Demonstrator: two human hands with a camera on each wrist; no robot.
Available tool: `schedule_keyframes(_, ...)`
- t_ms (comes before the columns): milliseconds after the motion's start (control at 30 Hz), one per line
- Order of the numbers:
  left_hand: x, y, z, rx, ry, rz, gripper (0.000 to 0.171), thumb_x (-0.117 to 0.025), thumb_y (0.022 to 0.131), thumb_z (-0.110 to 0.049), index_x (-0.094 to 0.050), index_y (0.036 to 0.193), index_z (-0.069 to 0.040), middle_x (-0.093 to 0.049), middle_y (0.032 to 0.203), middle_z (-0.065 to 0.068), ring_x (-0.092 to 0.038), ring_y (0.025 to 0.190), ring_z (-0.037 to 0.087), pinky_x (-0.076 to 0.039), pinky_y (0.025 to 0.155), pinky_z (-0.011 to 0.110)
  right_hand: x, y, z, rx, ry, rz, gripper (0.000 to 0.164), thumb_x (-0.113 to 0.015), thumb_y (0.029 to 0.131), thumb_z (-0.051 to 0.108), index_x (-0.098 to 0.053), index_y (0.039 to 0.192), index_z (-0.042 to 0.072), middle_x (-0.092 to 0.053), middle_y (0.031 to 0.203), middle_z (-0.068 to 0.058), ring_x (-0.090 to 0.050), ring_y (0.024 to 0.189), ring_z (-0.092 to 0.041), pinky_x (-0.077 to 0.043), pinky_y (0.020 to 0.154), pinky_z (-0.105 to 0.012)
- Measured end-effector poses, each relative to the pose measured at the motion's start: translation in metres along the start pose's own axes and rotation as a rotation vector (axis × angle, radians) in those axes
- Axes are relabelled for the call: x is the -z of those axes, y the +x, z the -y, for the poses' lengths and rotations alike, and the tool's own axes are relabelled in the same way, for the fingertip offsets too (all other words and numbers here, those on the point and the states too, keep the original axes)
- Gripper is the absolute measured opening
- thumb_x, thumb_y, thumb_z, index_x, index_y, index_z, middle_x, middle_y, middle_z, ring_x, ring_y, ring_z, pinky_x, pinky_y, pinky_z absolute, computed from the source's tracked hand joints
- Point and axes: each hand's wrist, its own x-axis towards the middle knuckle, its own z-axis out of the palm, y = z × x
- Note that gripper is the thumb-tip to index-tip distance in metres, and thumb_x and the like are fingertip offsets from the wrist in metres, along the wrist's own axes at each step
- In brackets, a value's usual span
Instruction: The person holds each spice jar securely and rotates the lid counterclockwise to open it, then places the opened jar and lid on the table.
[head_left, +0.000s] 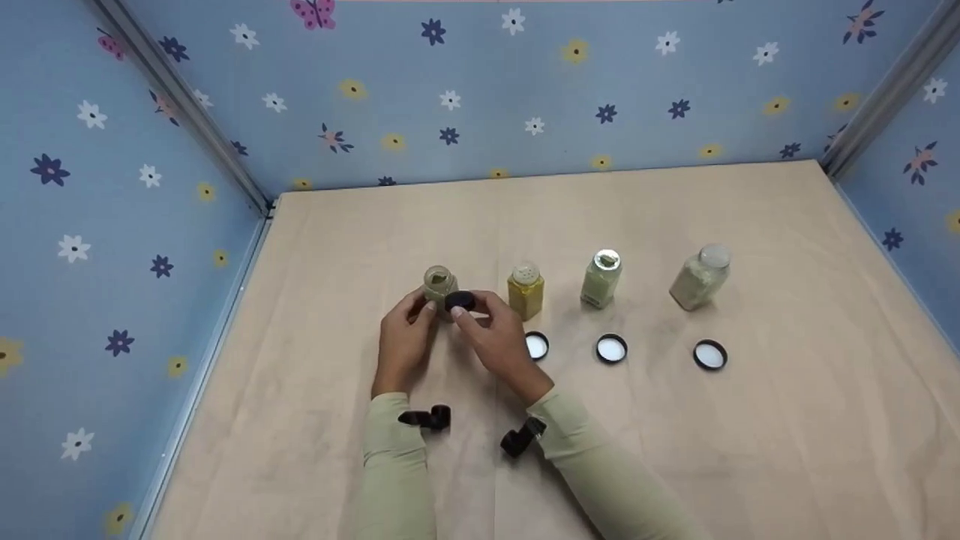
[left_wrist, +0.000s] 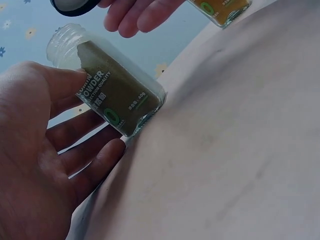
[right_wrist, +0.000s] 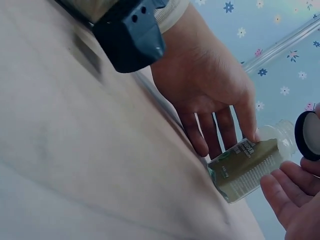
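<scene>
My left hand grips a glass spice jar of brown-green powder, thumb on one side and fingers round the other. Its label partly reads "powder". The jar stands on the table with its threaded neck uncovered. Between thumb and fingers, my right hand pinches a black screw lid close beside the jar's neck, apart from it. In the right wrist view the lid is tipped on edge, its pale inside partly showing. Just right of the hands stands a yellow spice jar with a perforated top.
Farther right stand a green spice jar with a silvery seal and a pale green jar with a whitish top. Black lids lie white side up: one partly behind the right hand, another, and a third. Flowered panels border the table.
</scene>
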Motion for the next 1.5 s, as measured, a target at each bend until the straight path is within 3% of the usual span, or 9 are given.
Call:
schedule_keyframes(233,-0.004,0.002,-0.001,0.03,-0.015,0.02,0.043,-0.058,0.103,-0.032,-0.057,0.143,-0.018,-0.059,0.139,0.001,-0.055,0.125,0.016,-0.04,0.109,0.039,0.005,-0.007,0.003,0.005,-0.002,0.031,0.028,-0.07,0.095,0.014,-0.062,0.116,-0.003,-0.067,0.113,-0.013,-0.068,0.103,-0.024,-0.057,0.086,-0.039)
schedule_keyframes(400,-0.002,0.004,-0.002,0.019,-0.027,0.012,0.046,-0.059,0.102,-0.032,-0.053,0.147,-0.02,-0.058,0.14,0.0,-0.054,0.126,0.016,-0.039,0.11,0.039,0.008,-0.014,0.028,0.035,0.0,0.045,0.021,-0.069,0.091,0.002,-0.06,0.105,-0.01,-0.067,0.104,-0.019,-0.07,0.096,-0.029,-0.057,0.083,-0.045)
schedule_keyframes(600,0.004,0.006,-0.001,-0.014,-0.032,0.002,0.045,-0.06,0.102,-0.029,-0.055,0.145,-0.018,-0.059,0.139,0.003,-0.054,0.126,0.018,-0.039,0.11,0.038,0.009,-0.019,0.037,0.016,-0.01,0.044,0.02,-0.068,0.089,0.002,-0.059,0.103,-0.009,-0.065,0.102,-0.016,-0.068,0.093,-0.024,-0.057,0.083,-0.038)
schedule_keyframes(933,0.005,-0.002,0.007,0.002,-0.031,0.029,0.045,-0.057,0.103,-0.032,-0.056,0.144,-0.013,-0.057,0.142,0.005,-0.051,0.131,0.018,-0.039,0.11,0.036,0.011,-0.028,0.034,-0.026,-0.018,0.089,0.022,-0.069,0.085,-0.004,-0.056,0.101,-0.01,-0.068,0.105,-0.021,-0.068,0.094,-0.021,-0.055,0.085,-0.033)
schedule_keyframes(1167,0.001,-0.005,0.009,0.023,-0.019,0.032,0.047,-0.055,0.104,-0.035,-0.054,0.146,-0.014,-0.055,0.144,0.005,-0.048,0.134,0.019,-0.037,0.112,0.037,0.01,-0.022,-0.014,-0.036,-0.084,0.084,0.03,-0.078,0.079,0.012,-0.054,0.096,0.005,-0.063,0.093,-0.005,-0.061,0.083,-0.016,-0.053,0.074,-0.029)
schedule_keyframes(1500,0.001,-0.003,0.007,0.012,-0.001,0.035,0.047,-0.055,0.104,-0.037,-0.054,0.145,-0.014,-0.055,0.144,0.005,-0.047,0.135,0.021,-0.035,0.113,0.038,0.014,-0.018,-0.014,-0.044,-0.085,0.084,0.032,-0.078,0.084,0.018,-0.054,0.099,0.004,-0.061,0.091,-0.005,-0.058,0.081,-0.017,-0.049,0.071,-0.029)
